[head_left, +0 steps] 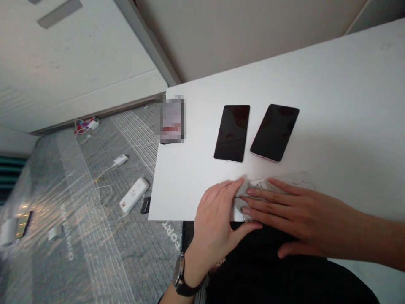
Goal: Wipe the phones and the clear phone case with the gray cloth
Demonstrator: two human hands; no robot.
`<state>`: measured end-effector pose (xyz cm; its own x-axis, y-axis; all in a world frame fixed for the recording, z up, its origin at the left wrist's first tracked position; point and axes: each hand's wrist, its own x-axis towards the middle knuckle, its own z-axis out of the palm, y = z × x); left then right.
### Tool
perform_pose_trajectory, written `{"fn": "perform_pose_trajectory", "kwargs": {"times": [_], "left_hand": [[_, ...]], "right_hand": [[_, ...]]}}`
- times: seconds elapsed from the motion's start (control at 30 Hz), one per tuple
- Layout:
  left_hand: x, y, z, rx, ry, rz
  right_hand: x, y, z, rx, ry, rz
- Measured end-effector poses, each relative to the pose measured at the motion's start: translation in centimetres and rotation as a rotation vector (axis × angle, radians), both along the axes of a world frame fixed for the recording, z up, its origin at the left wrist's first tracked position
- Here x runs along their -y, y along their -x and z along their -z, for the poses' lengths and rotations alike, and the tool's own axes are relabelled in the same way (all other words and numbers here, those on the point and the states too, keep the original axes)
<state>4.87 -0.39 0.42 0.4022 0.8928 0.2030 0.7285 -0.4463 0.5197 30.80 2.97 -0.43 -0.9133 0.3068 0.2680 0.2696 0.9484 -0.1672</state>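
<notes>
My left hand [218,219], with a black-strapped wristwatch [179,274] on its wrist, and my right hand [294,215] meet at the near edge of a white board [344,105]. Both hold a crumpled clear plastic sleeve [278,183] with a small white item [258,184] showing through it. Two black-screened smartphones lie face up beyond my hands, the left one [232,133] upright and the right one [274,132] tilted. Further left lies a pixelated, unreadable object [172,119].
The board ends at a left edge, beyond which lies a plastic-wrapped mattress [82,236]. On it are a white USB dongle [134,194], a white adapter with cable [121,159], and a tangle of cables [87,125]. Dark clothing [268,270] fills the space below my hands.
</notes>
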Motion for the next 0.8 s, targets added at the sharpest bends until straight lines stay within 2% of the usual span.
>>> {"fn": "perform_pose_trajectory", "kwargs": {"times": [0.1,0.23,0.4,0.57,0.7,0.8], "left_hand": [[0.1,0.2,0.2,0.009,-0.001,-0.007],[0.1,0.1,0.1,0.008,0.019,-0.001],[0.2,0.0,0.3,-0.014,0.002,-0.022],[0.1,-0.2,0.4,-0.017,-0.028,0.007],[0.0,-0.3,0.2,-0.012,-0.083,0.085],[0.0,-0.2,0.2,0.002,-0.113,0.088]], "right_hand": [[-0.1,-1.0,0.2,0.030,-0.056,0.048],[0.4,-5.9,0.3,0.123,-0.137,0.169],[1.9,-10.3,0.1,0.137,-0.098,0.293],[2.9,-10.6,-0.2,0.153,-0.075,0.323],[2.4,-10.4,-0.4,0.169,-0.044,0.307],[1.7,-10.2,-0.5,0.151,-0.059,0.260]]}}
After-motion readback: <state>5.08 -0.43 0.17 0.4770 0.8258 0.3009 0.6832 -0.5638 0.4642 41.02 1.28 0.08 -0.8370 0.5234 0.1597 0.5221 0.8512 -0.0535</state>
